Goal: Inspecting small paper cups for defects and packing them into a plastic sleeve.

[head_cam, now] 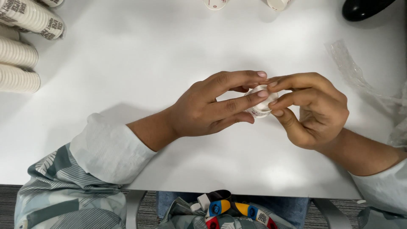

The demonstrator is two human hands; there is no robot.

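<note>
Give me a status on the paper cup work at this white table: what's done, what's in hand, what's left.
Looks done: two cups stand apart at the table's far edge, only partly in view. In hand: the left hand and right hand together hold one small paper cup between their fingers, above the white table. Seemingly left: stacks of cups lying at the far left. A clear plastic wrapper lies at the right.

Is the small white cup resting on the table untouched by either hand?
No, both the left hand and right hand grip the small white cup between their fingertips.

One head-worn camera looks steeply down, close over the white table (127, 55) edge.
</note>
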